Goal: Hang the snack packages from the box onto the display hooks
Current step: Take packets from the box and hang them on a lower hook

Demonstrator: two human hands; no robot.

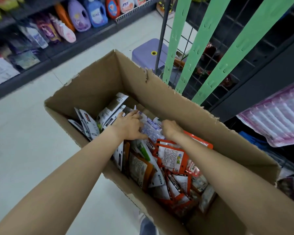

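An open cardboard box (159, 92) stands on the floor, full of snack packages. Both my hands reach into it. My left hand (129, 126) lies with spread fingers on a clear blue-and-white patterned package (149, 128) near the box's far end. My right hand (170, 128) curls down over the same package from the right, its fingers hidden. Orange-edged packages (173, 156) fill the near part of the box, white-backed ones (109, 112) the far left. Green hanging strips with hooks (193, 53) run down the wire rack behind the box.
A purple plastic stool (148, 50) stands beyond the box. A low shelf of detergent bottles (85, 14) lines the left side of the tiled aisle. A dark shelf with pink packaged goods (278, 114) is at the right.
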